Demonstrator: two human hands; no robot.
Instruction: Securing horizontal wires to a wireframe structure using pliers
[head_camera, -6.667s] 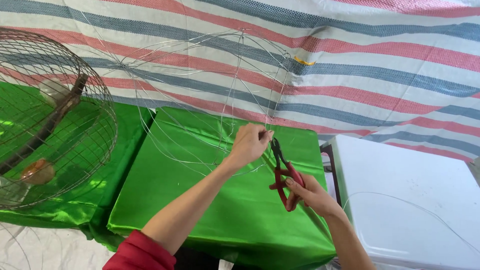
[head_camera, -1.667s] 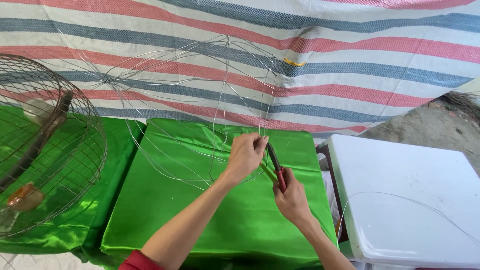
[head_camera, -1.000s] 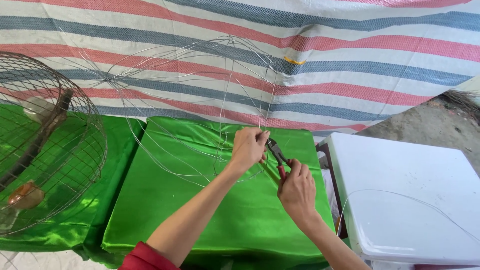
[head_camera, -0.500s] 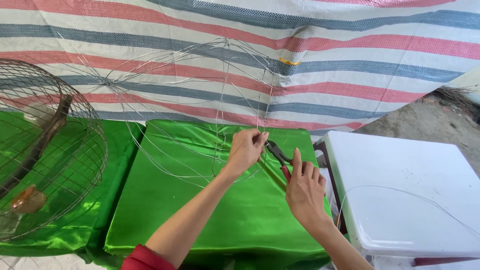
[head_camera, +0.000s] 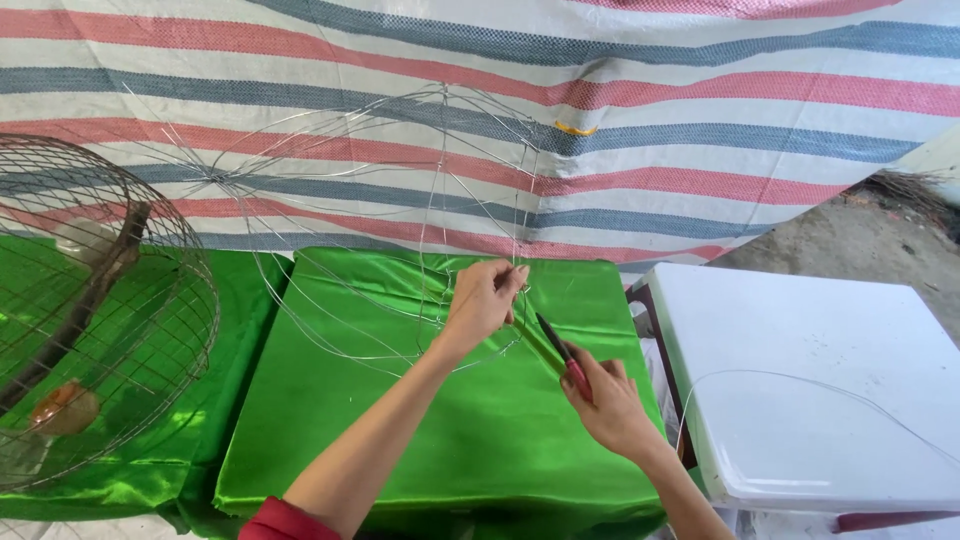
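1. Left hand (head_camera: 482, 300) pinches the wire frame (head_camera: 400, 220) above the green surface (head_camera: 400, 430).
2. Right hand (head_camera: 605, 405) wraps red-handled pliers (head_camera: 562, 352) (tips hard to make out).
3. Thin wires fade against the striped tarp (head_camera: 700, 120).

A striped tarpaulin (head_camera: 700, 90) in red, blue-grey and white hangs across the back; a small yellow scrap (head_camera: 575, 128) sits on one of its blue bands; at the left a round wire-mesh cage (head_camera: 150, 330) rests on shiny green cloth (head_camera: 130, 480), with a brown stick (head_camera: 85, 305) inside; at the right stands a white plastic table (head_camera: 800, 360); bare ground (head_camera: 860, 240) shows behind it.
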